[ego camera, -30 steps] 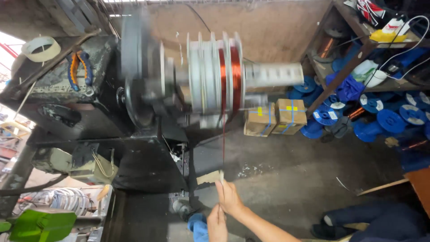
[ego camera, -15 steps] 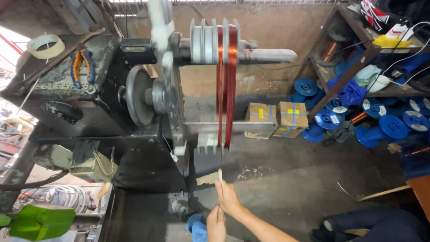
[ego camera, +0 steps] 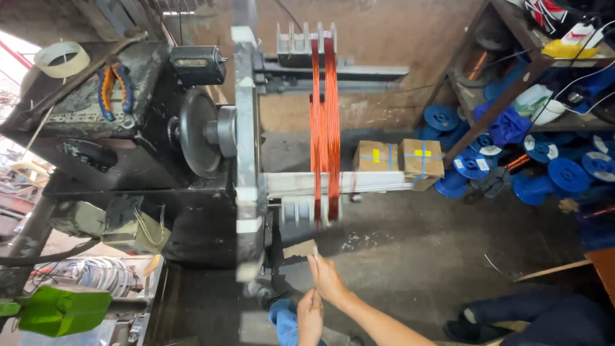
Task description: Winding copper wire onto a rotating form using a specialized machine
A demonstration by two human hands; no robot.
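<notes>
Bright orange copper wire (ego camera: 325, 128) is wound in two tight vertical loops over a grey winding frame (ego camera: 306, 45), stretched taut between its top and bottom slotted ends, standing upright beside the machine's black wheel (ego camera: 197, 131).

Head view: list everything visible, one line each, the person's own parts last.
winding machine: one, black, left
copper wire coils: two, orange, on the winding former, centre
tape roll: one, pale, top of machine
pliers: one, orange-and-blue handles, on machine
cardboard boxes: two, brown, floor behind
plastic spools: many, blue, right floor and shelf
green object: one, bottom left
right hand: raised below the coils
left hand: below it
</notes>
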